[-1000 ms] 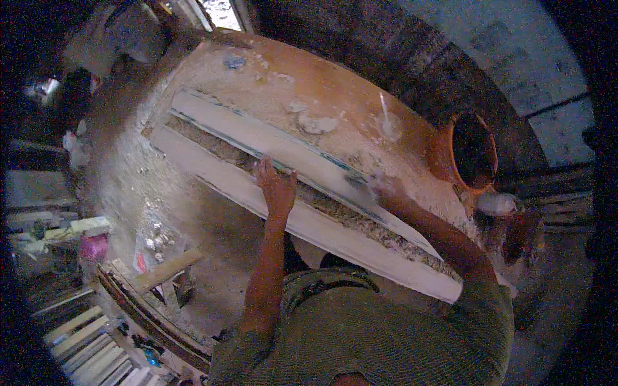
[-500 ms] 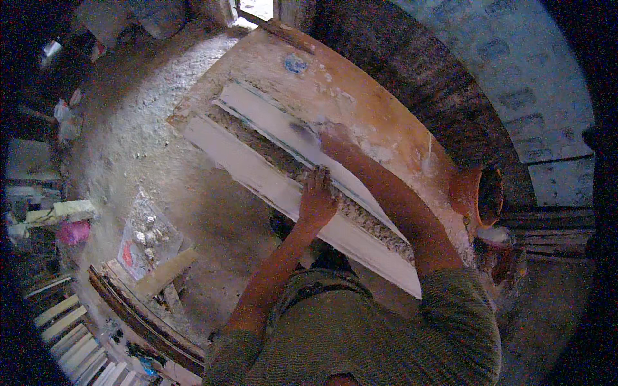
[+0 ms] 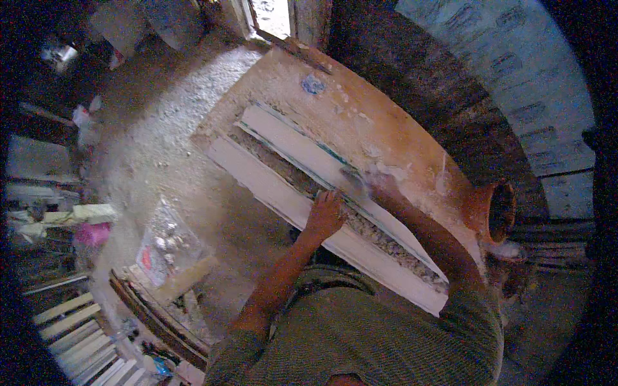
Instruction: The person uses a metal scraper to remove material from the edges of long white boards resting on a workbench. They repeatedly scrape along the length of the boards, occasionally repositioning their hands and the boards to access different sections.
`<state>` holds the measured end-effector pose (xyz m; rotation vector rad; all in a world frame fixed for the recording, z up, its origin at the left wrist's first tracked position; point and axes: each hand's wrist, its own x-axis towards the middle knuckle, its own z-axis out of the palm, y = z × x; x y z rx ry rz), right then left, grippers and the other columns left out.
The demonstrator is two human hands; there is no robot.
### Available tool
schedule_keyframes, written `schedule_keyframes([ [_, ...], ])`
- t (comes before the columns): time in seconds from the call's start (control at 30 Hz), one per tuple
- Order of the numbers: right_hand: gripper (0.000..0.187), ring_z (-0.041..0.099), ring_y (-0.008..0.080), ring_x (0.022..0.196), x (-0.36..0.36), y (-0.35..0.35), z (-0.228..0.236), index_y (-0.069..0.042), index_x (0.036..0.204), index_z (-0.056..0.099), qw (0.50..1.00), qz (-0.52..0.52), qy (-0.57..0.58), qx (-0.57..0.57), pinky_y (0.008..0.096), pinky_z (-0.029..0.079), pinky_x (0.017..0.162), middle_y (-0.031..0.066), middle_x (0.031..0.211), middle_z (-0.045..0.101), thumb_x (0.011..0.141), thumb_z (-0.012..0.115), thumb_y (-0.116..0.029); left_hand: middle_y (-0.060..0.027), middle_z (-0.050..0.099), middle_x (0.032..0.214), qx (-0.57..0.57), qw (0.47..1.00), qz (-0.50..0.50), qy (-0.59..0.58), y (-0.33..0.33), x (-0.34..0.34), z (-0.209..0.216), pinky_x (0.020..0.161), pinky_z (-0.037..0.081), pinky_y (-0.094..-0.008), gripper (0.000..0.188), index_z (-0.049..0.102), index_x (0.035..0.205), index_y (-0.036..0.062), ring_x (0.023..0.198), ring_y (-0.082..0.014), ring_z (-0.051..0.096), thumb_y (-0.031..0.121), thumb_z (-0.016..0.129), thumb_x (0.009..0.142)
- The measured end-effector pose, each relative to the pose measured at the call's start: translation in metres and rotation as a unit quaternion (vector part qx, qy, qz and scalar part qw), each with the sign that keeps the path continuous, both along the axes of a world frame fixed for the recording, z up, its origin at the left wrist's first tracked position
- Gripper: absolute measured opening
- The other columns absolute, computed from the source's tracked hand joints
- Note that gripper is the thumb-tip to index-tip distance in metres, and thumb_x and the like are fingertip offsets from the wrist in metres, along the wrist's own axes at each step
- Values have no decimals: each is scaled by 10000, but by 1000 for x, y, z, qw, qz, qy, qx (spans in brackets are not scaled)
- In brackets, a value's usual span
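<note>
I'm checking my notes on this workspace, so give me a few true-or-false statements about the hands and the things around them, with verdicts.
1. Two pale strips lie side by side on the table. True.
2. The strips are pressed tight together, with no gap. False: a rough, crumbly gap runs between them.
3. The left hand is at the near strip, beside the gap. True.
4. The right hand hangs by the person's side. False: it is at the far strip.
5. The orange container is left of both hands. False: it is to their right.
6. A pink bundle shows on the left side of the picture. True.
</note>
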<state>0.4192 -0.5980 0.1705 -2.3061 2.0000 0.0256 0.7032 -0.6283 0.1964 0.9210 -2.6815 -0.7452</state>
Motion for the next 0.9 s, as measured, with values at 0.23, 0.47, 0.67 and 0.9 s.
schedule_keyframes([
  [0.23, 265, 647, 377, 897, 99, -180, -85, -101, 1136, 663, 931, -38, -248, -265, 553, 519, 697, 191, 1082, 650, 909, 642, -235, -249, 513, 1484, 139, 989, -32, 48, -37, 26, 8, 1165, 384, -505, 600, 483, 1460, 16, 1362, -443, 490, 257, 708, 958],
  [0.47, 223, 658, 353, 749, 98, -143, -33, -108, 1116, 671, 996, -18, -91, -15, 532, 505, 615, 157, 875, 662, 927, 599, -201, -216, 506, 1496, 164, 984, 44, 55, -105, 69, 7, 1169, 384, -493, 553, 547, 1428, 42, 1389, -410, 469, 241, 719, 942],
  [0.67, 286, 669, 372, 701, 136, -178, 0, -70, 1116, 682, 999, -48, -11, 11, 497, 523, 580, 169, 781, 661, 841, 611, -106, -262, 438, 1513, 32, 983, 120, 135, -207, 105, 6, 1182, 355, -511, 687, 426, 1484, 4, 1395, -445, 431, 212, 746, 912],
  [0.9, 274, 688, 391, 746, 179, -255, 10, -58, 1068, 695, 993, -82, -87, -9, 517, 546, 605, 201, 872, 685, 801, 634, -68, -289, 468, 1459, 40, 998, 33, -29, -275, 128, 15, 1175, 356, -522, 747, 393, 1477, -65, 1363, -464, 450, 275, 733, 906],
])
